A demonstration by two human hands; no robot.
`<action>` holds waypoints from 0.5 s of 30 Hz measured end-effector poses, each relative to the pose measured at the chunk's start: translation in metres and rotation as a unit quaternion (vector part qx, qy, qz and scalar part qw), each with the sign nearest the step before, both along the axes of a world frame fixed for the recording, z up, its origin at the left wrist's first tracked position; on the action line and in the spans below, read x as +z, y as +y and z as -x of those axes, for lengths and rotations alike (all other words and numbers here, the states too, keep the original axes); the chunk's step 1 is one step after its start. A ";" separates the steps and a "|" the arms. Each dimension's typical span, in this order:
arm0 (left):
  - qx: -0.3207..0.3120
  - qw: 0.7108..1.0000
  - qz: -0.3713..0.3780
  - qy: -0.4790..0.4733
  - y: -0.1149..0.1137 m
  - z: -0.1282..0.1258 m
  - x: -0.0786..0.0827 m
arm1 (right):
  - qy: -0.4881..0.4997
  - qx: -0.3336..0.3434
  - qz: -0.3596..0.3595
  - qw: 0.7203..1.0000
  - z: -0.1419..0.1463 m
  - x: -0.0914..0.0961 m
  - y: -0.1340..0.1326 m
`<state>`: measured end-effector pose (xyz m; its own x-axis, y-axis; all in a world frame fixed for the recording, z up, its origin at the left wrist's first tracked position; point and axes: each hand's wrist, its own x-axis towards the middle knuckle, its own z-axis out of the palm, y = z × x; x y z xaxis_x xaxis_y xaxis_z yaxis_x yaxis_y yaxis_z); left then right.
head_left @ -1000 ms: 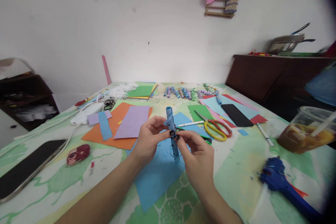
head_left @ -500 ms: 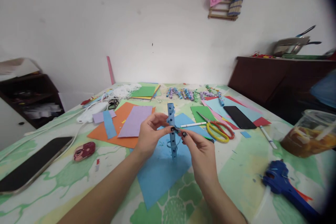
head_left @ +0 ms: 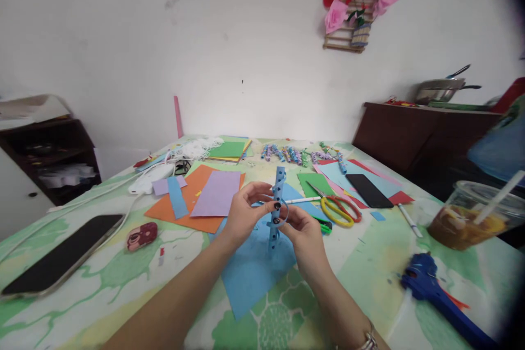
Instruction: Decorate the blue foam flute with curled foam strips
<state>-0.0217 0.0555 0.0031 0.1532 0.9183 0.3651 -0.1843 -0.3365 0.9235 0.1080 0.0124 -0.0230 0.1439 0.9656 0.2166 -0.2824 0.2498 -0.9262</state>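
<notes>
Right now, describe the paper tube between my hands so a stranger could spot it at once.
Start with the green-and-white tablecloth, then find the large blue sheet at its near middle. Above that sheet, between the left hand and right hand, is a slim blue paper tube. Its dark spots and near-upright stance set it apart from that flat sheet.

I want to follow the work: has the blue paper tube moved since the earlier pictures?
Yes: the blue paper tube has tipped, its top now rightward, nearer the scissors, which lie unmoved.
</notes>
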 end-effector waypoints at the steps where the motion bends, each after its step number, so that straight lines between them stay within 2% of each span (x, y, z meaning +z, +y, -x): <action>1: -0.004 1.000 0.001 0.011 -0.001 -0.001 0.000 | 0.003 -0.015 -0.004 1.000 -0.001 0.000 0.000; 7: -0.025 0.997 -0.026 0.064 -0.011 -0.008 -0.003 | 0.020 -0.086 -0.023 0.996 -0.008 -0.004 0.004; 15: 0.025 0.992 -0.067 0.107 -0.017 -0.008 0.000 | 0.091 -0.052 -0.023 0.994 -0.011 -0.005 0.005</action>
